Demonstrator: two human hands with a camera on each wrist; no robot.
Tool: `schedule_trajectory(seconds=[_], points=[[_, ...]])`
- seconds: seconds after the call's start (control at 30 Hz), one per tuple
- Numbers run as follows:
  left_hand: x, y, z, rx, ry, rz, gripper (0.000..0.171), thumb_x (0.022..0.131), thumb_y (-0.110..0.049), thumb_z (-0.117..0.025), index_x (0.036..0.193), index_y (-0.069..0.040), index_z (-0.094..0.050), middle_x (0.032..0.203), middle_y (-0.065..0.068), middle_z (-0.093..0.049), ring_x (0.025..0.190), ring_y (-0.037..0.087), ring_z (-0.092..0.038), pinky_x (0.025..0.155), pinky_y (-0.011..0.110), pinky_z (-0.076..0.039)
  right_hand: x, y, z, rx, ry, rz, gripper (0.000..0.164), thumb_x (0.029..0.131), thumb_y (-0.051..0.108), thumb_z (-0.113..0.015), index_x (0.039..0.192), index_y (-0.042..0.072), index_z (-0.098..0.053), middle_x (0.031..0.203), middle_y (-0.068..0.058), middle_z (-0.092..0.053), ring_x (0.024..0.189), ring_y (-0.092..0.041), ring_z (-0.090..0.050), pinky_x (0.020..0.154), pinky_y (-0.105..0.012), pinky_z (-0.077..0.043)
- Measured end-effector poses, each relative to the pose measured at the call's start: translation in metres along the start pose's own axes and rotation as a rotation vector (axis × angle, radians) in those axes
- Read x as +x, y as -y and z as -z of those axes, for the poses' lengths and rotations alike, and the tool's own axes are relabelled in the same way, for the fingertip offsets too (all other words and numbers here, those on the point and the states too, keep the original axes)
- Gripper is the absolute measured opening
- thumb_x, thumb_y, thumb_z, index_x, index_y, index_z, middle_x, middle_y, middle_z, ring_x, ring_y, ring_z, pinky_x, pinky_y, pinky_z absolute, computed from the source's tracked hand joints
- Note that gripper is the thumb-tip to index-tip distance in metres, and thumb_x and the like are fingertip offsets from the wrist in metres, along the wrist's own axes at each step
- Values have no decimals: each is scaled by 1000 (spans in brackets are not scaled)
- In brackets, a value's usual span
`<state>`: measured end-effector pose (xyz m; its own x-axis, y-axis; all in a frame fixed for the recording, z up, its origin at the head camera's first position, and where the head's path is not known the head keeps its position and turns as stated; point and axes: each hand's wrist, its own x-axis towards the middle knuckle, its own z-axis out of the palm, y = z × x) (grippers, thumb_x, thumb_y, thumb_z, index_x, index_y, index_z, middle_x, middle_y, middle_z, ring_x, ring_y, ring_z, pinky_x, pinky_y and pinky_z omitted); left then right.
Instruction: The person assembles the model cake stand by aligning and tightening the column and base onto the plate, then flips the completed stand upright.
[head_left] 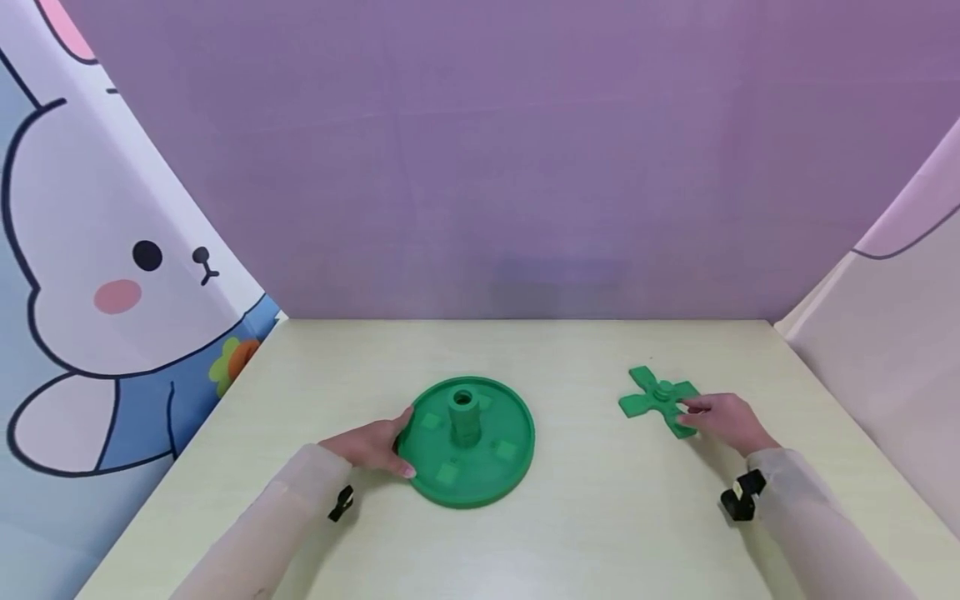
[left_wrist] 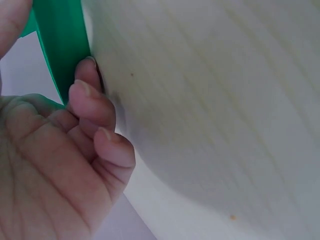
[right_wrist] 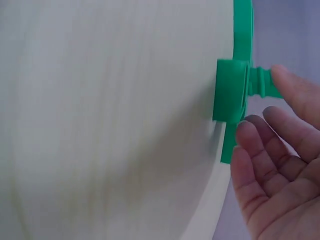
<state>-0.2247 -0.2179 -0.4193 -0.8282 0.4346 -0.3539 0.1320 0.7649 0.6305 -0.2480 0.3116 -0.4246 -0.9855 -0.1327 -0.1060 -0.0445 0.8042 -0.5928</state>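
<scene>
Lying on a pale tabletop (head_left: pixel 577 533), a round green plate (head_left: pixel 480 481) with a hollow central post (head_left: pixel 465 423) is grasped at its left edge by the left grip (head_left: pixel 377 446). Well to its right, the right grip (head_left: pixel 722 418) pinches a green four-armed cross (head_left: pixel 662 395). Behind is a purple wall (head_left: pixel 525 167).

Round green base (head_left: pixel 468 467): 0 words, numbers or signs could be read on it.
Green cross-shaped piece (head_left: pixel 662 398): no label or brand was readable.
Black wrist devices (head_left: pixel 741 497): too small to tell whether they carried markings.
Rabbit-print panel (head_left: pixel 97 250): its print showed no legible text.
Purple backdrop (head_left: pixel 525 167): no lettering could be read.
Surface (head_left: pixel 585 517): no writing was legible.
</scene>
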Motion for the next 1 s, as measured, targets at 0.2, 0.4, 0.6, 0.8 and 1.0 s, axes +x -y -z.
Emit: schedule_trajectory(seconds=[0.2,0.4,0.6,0.8,1.0], points=[[0,-1,-1,-2,-1,3,111,78,-23,-82,151,5,-3,147,27,-32,136,39,-30,108,52,-29,3,-4,2,-29,61,0,64,87,34,-69,125,-16,-52,111,-29,-61,101,-40,-57,83,-51,-48],[1,0,-1,0,1,-4,111,78,-25,-81,151,5,-3,148,27,-32,136,39,-30,108,52,-28,5,-6,-1,-45,74,28,65,86,35,-71,122,-16,-54,108,-28,-60,96,-37,-57,81,-48,-48],[1,-3,0,0,3,-9,110,78,-24,-81,150,6,-4,148,28,-31,136,40,-29,109,53,-28,8,-6,-3,-46,76,41,65,84,31,-72,121,-18,-52,105,-29,-59,95,-38,-56,82,-51,-47],[-1,-5,0,-7,-1,12,109,78,-22,-81,150,6,-4,148,27,-31,136,39,-29,109,52,-28,11,-4,-3,-49,85,58,61,85,25,-71,123,-18,-50,106,-31,-57,96,-39,-55,83,-54,-46],[-3,-4,1,-7,6,6,110,78,-22,-81,150,7,-3,147,29,-31,136,40,-29,109,53,-28,13,2,-6,-39,113,78,53,80,11,-68,123,-16,-52,101,-26,-60,90,-33,-55,82,-51,-46]])
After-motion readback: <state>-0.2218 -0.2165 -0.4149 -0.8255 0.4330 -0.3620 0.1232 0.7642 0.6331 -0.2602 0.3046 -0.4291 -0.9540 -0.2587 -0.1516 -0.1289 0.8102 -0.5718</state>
